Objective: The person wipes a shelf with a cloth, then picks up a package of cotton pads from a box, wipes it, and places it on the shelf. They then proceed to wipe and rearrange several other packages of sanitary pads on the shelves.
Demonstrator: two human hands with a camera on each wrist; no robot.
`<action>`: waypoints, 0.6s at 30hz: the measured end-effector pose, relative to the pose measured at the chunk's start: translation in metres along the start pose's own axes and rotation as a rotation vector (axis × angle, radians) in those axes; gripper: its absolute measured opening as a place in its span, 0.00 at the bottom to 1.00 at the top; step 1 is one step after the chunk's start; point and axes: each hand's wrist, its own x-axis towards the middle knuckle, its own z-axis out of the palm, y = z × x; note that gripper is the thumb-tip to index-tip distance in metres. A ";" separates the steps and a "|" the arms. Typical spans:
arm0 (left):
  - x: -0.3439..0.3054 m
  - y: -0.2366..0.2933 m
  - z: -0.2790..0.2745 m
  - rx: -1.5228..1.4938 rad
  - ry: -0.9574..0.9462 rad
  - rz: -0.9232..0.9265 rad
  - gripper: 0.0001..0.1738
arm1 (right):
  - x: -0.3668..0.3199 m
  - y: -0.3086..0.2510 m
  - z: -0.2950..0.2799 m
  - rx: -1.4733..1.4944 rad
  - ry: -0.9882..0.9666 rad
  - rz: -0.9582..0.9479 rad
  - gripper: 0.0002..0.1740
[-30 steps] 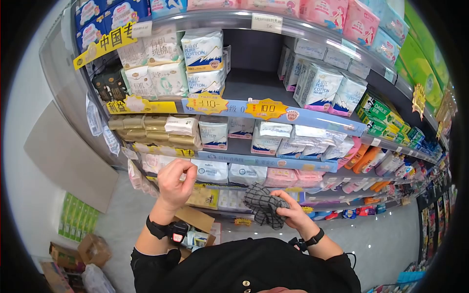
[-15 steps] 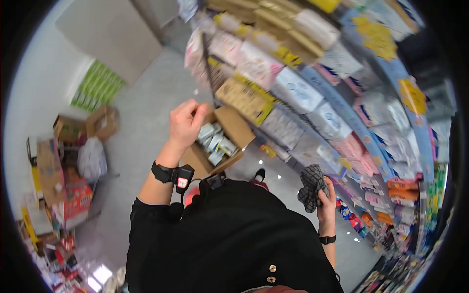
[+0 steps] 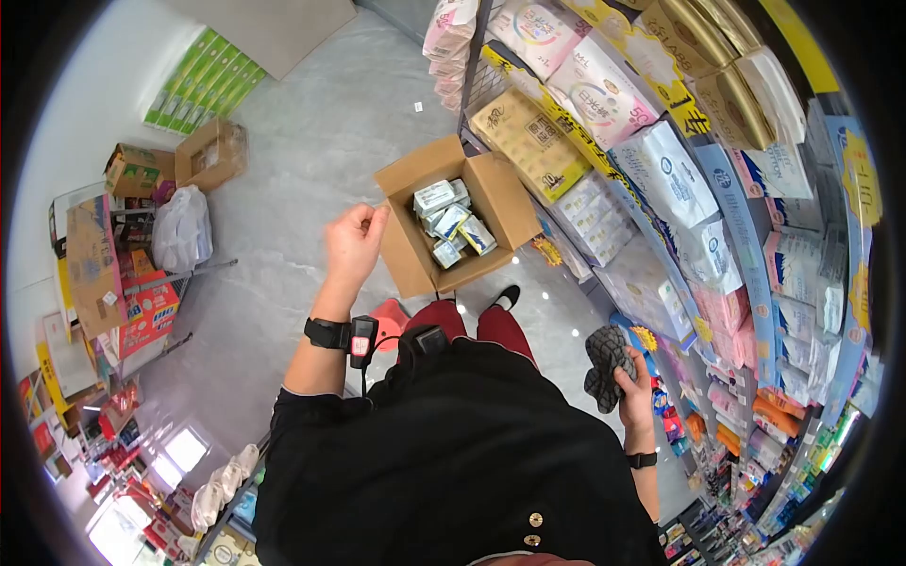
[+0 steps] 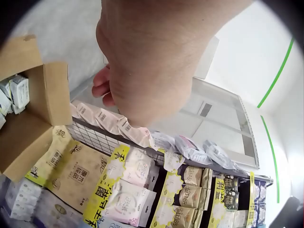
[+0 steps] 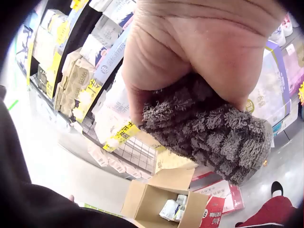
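Note:
My right hand [image 3: 637, 389] grips a bunched dark grey checked cloth [image 3: 607, 368], which hangs out past the fingers beside the shelves. In the right wrist view the looped towelling surface of this cloth [image 5: 209, 133] shows under the palm. Raised with its fingers curled, my left hand [image 3: 351, 247] holds nothing that shows. It is near the left side of an open cardboard box [image 3: 406, 241] on the floor. Several small white and blue packs [image 3: 453, 222] lie jumbled inside the box, whose flaps are folded outward.
Store shelves [image 3: 651, 217] with wrapped tissue and pad packs run along the right. A yellow-brown tissue pack [image 3: 533, 141] sits beside the box. At the left are a cart with cartons [image 3: 142, 316], a white plastic bag [image 3: 182, 231] and another cardboard box [image 3: 212, 156]. A red stool [image 3: 389, 321] stands near my legs.
The head view has swung from facing the shelves to down and left, bringing the box into full view. The right hand keeps hold of the cloth; the left hand stays raised and curled.

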 end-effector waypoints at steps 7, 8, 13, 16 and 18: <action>-0.001 -0.046 0.061 0.148 -0.182 -0.117 0.13 | 0.024 0.007 -0.016 -0.100 -0.050 0.097 0.23; 0.001 -0.057 0.080 0.223 -0.226 -0.092 0.13 | 0.032 0.013 -0.017 -0.112 -0.022 0.124 0.22; 0.023 -0.120 0.174 0.452 -0.427 0.004 0.17 | 0.068 0.049 -0.031 -0.135 -0.113 0.298 0.22; 0.041 -0.156 0.224 0.717 -0.540 -0.035 0.25 | 0.075 0.060 -0.037 -0.128 -0.062 0.345 0.22; 0.053 -0.169 0.250 0.781 -0.621 -0.107 0.27 | 0.073 0.073 -0.046 -0.099 -0.012 0.370 0.22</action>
